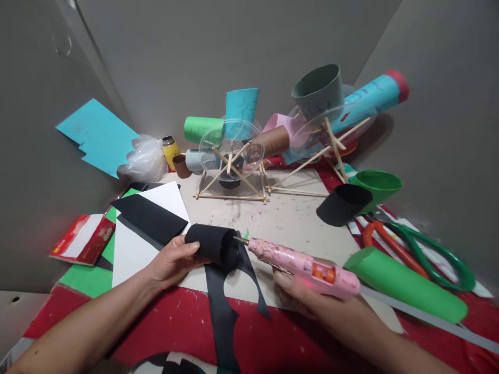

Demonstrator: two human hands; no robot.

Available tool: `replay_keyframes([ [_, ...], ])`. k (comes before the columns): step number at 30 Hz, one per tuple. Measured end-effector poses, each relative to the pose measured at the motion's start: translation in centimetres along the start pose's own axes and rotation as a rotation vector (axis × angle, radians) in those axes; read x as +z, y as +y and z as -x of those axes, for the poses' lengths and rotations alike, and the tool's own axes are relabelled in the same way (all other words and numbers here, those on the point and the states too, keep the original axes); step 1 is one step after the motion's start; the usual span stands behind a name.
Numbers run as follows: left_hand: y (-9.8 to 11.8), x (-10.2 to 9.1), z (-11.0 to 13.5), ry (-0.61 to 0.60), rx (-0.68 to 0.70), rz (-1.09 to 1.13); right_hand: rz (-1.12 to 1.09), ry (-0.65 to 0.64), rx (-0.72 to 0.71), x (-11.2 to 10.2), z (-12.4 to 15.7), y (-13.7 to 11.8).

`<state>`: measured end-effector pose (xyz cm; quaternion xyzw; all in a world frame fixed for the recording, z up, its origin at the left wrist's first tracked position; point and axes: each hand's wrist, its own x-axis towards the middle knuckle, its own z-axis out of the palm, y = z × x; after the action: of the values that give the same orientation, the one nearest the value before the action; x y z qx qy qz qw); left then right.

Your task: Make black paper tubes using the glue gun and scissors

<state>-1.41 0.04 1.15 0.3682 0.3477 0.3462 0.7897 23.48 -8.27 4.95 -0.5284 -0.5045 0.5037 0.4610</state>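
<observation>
My left hand (173, 261) is closed round a rolled black paper tube (210, 244), which it holds on its side just above the table. My right hand (307, 296) grips a pink glue gun (304, 266). The gun's metal tip sits at the tube's open right end. Strips of cut black paper (224, 306) lie under the tube.
Two stick frames with clear discs and coloured paper cups (234, 150) stand on a beige board (288, 218) at the back. A black cup (343, 204), a green cup (376, 187), a green roll (405, 284) and scissors (421, 248) lie right. Paper sheets (148, 228) lie left.
</observation>
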Motion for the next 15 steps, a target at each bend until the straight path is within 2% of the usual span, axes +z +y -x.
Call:
replay_keyframes([
  [4, -0.13, 0.04, 0.06, -0.057, 0.020, -0.060, 0.095, -0.051, 0.010, -0.31, -0.18, 0.40],
  [8, -0.14, 0.19, 0.11, -0.077, 0.040, -0.083, 0.177, 0.020, 0.065, -0.51, 0.01, 0.61],
  [15, -0.17, 0.11, 0.12, -0.077, 0.039, -0.079, 0.054, 0.025, 0.030, 0.04, -0.09, 0.34],
])
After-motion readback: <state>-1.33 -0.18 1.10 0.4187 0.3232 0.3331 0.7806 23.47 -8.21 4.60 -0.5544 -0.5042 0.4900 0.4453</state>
